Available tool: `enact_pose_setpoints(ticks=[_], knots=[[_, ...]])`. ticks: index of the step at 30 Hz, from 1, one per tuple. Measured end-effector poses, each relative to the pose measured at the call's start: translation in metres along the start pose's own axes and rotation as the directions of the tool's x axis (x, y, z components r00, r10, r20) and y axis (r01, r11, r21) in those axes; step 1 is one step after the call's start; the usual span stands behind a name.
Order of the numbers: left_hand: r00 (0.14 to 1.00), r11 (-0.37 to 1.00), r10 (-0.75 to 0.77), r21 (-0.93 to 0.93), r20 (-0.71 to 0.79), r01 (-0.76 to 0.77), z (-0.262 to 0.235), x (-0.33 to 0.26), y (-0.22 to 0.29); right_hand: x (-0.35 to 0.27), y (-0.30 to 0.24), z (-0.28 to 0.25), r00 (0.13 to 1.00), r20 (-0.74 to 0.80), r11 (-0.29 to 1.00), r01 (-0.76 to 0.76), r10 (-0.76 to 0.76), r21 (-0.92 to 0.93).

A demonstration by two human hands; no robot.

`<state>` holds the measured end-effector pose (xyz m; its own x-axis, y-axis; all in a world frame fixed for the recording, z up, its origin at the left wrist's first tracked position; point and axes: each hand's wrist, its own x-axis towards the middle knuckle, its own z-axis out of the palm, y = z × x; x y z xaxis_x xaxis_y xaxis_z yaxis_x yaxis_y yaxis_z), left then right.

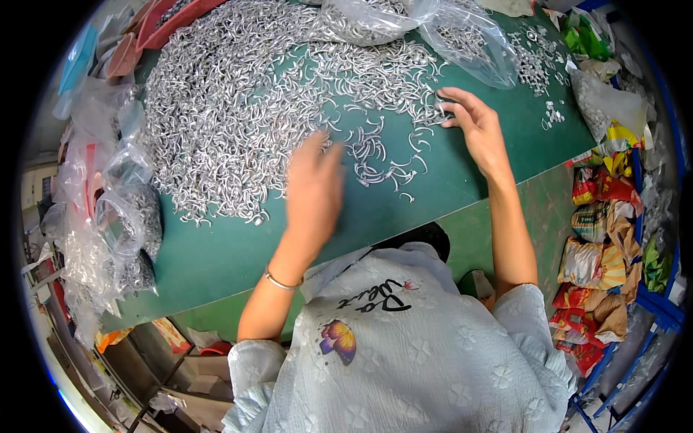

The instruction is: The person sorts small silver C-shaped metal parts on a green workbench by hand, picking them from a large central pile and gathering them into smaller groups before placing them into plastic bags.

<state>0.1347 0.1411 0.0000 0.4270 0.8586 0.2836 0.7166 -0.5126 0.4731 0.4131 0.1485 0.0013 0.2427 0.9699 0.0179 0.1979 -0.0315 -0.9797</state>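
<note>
A large heap of small curved silver metal hooks covers the far half of the green table. My left hand is blurred, fingers loosely together, hovering over the hooks at the heap's near edge; whether it holds any is unclear. My right hand lies further right with fingers spread, its fingertips touching a few scattered hooks. A thin bracelet circles my left wrist.
Clear plastic bags partly filled with hooks lie at the back. More clear bags hang off the table's left edge. Red trays sit back left. A blue rack with colourful packets stands to the right.
</note>
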Motion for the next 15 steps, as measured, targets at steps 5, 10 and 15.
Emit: enact_pose_setpoints(ticks=[5,10,15], knots=[[0.954,0.974,0.218,0.017,0.204,-0.226,0.013,-0.002,0.023,-0.031,-0.017,-0.003,0.957,0.075,0.775,0.271,-0.280,-0.571],[0.993,0.987,0.097,0.122,0.070,-0.105,0.005,-0.013,-0.004,-0.065,-0.011,0.011,0.935,0.207,0.758,0.354,-0.286,-0.548],[0.967,0.949,0.220,-0.259,0.128,-0.181,0.020,-0.020,0.040,-0.068,0.000,0.023,0.926,0.221,0.717,0.376,-0.305,-0.587]])
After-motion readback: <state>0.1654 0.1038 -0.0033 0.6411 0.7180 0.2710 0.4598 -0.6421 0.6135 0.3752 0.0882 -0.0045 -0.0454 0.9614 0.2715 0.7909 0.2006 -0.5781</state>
